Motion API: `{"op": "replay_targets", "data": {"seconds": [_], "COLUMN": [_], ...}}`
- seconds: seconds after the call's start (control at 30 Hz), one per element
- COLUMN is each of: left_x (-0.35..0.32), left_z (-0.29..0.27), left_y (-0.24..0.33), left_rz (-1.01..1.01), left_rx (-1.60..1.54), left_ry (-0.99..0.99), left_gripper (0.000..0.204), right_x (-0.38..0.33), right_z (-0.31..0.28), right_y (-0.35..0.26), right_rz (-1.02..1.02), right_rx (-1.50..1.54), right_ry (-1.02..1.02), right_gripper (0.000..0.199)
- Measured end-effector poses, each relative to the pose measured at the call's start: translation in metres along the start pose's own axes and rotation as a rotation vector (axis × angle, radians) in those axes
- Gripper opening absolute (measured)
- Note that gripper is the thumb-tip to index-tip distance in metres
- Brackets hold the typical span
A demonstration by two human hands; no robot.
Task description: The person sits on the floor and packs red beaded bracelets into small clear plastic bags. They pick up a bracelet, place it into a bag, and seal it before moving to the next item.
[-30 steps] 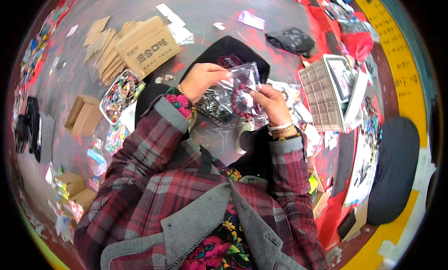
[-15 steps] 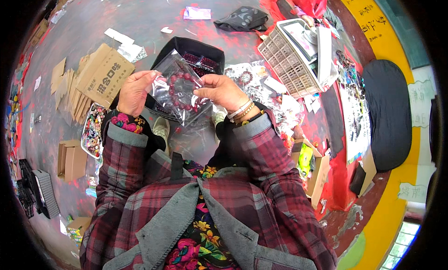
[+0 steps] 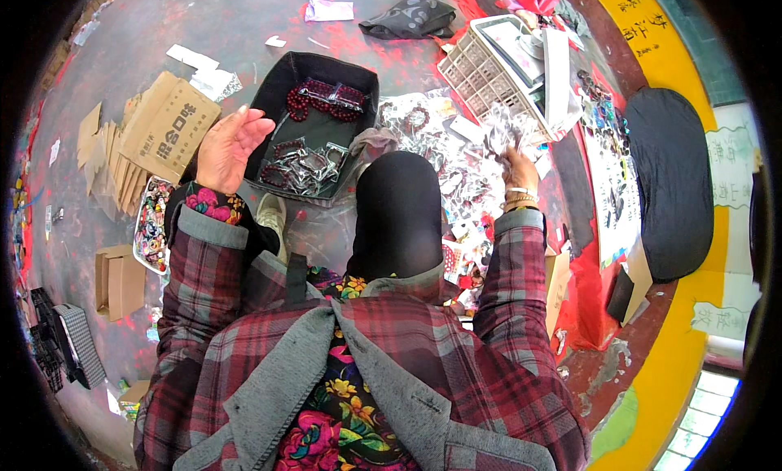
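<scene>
The left hand's [image 3: 230,153] fingers are loosely extended and empty; the right hand's [image 3: 521,173] pinch clear bags [image 3: 508,129], whose slick film could let some slip.

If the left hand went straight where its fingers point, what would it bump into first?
Probably the left side of the black box. But the left hand might be higher than the rim and pass over it; the depth is unclear.

Stained grey floor [image 3: 73,251], black bin [image 3: 314,130], cardboard [image 3: 169,133], probably plastic bags [image 3: 414,137]
</scene>
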State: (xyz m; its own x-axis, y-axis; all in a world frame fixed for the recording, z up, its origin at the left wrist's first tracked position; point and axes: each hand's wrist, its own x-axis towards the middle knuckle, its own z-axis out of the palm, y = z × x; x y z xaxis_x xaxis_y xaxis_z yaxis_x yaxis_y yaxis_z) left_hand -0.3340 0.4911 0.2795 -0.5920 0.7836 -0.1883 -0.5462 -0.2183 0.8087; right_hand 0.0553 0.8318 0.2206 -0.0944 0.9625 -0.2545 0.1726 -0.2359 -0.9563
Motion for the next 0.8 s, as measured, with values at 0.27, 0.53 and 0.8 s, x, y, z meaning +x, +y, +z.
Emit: {"op": "replay_targets", "data": {"seconds": [0.27,0.53,0.8], "left_x": [0.003,0.012,0.004], "left_z": [0.004,0.007,0.003], "left_y": [-0.011,-0.023,-0.023], "left_rz": [-0.034,-0.073,-0.068], "left_rx": [0.049,0.140,0.157], "left_ry": [-0.044,-0.010,0.069], "left_gripper": [0.024,0.022,0.022], "right_x": [0.071,0.111,0.019], "right_z": [-0.052,-0.033,0.033], "right_y": [0.189,0.247,0.125], "right_rz": [0.046,-0.196,-0.230], "right_rx": [-0.680,-1.018,-1.650], "right_ry": [-0.101,-0.232,-0.396], "right_gripper": [0.037,0.033,0.033]}}
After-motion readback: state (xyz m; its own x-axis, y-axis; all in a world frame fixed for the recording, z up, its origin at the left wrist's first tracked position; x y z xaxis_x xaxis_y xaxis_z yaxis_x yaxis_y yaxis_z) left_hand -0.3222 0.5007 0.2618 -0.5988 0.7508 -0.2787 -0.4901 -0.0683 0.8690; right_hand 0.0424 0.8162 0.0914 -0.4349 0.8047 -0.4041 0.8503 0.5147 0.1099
